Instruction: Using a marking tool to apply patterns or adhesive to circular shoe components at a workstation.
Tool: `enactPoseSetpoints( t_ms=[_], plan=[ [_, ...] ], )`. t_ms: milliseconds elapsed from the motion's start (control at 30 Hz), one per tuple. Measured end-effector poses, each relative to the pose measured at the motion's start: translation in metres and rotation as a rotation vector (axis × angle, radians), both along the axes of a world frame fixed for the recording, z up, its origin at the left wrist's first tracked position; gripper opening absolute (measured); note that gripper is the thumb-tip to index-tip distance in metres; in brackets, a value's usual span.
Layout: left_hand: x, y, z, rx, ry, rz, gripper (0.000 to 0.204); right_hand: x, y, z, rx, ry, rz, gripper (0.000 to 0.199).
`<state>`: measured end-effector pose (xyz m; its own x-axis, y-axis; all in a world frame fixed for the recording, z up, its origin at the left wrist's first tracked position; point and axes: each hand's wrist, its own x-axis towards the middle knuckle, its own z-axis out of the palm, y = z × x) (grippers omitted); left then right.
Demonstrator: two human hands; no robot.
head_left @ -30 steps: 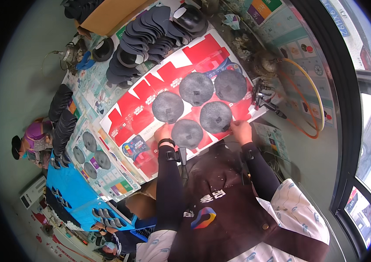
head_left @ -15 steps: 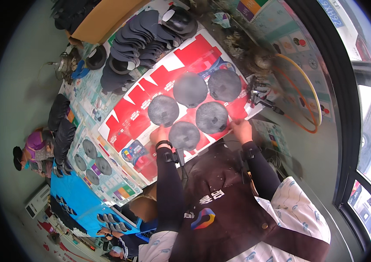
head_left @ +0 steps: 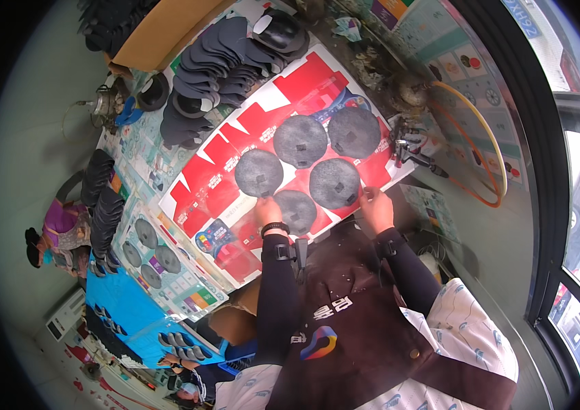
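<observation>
Five round dark grey discs lie apart on one red and white sheet on the bench, in the middle of the frame: the upper right disc, the upper middle disc, the left disc, the right middle disc and the lowest disc. Four more grey discs lie on a printed board at the left of the frame.

Both of the person's hands are at the sheet's near side. The left hand has its fingers drawn in and covers the left edge of the lowest disc; whether it grips anything cannot be told. The right hand has thumb and fingers nearly together just beside the right middle disc; its hold cannot be told either.

One cardboard box stands at the upper left, near a heap of dark curved pieces too overlapped to count. Two other people show at the left and lower left.

Half a second earlier, the left hand was farther left, leaving the lowest disc uncovered; the right hand and the five discs keep nearly the same arrangement.
</observation>
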<state>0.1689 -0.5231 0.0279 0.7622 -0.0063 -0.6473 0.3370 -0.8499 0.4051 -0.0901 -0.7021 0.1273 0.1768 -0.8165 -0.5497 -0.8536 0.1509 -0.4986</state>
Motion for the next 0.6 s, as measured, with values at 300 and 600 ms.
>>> enactPoseSetpoints(
  t_ms=[300,600],
  plan=[
    [0.019,0.0,0.009,-0.078,0.039,0.606,0.039,-0.009,0.002,-0.023,0.07,-0.043,-0.09,0.026],
    [0.029,0.013,-0.002,-0.194,0.002,0.557,0.036,-0.002,0.009,-0.028,0.014,-0.008,-0.051,0.021]
  ],
)
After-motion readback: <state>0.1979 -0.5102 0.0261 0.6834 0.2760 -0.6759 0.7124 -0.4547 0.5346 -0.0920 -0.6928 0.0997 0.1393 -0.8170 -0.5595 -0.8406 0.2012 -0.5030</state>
